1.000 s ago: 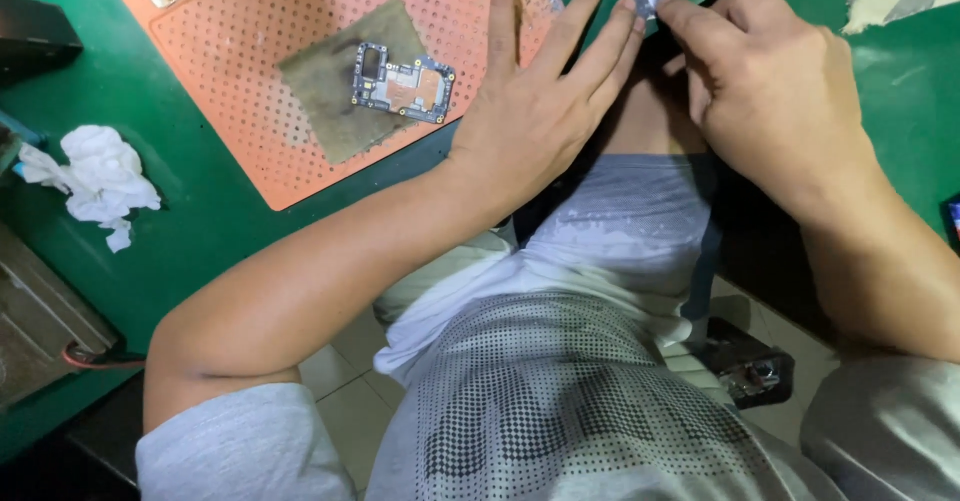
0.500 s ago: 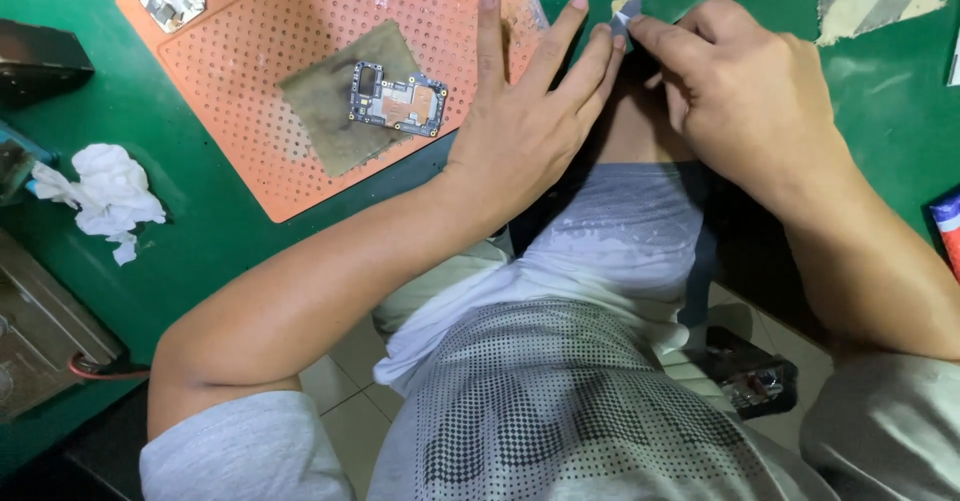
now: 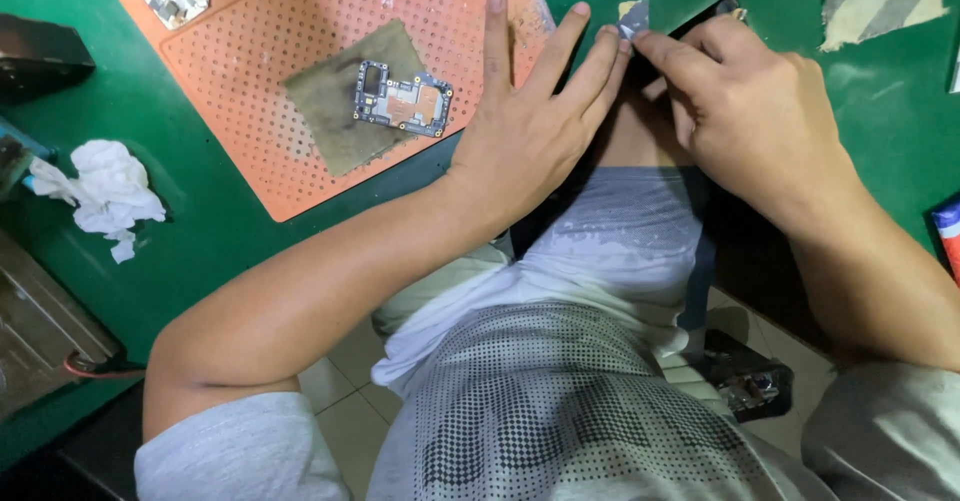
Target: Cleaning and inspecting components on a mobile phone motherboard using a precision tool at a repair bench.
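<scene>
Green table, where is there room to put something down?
Bare green table lies between the crumpled tissue and the orange mat. More lies right of the right hand. It is crowded where both hands pinch the small silvery piece.

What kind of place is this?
Probably an electronics repair bench: a bare phone circuit board lies on an orange perforated work mat, on a green table cover, and both hands pinch a small silvery part.
</scene>
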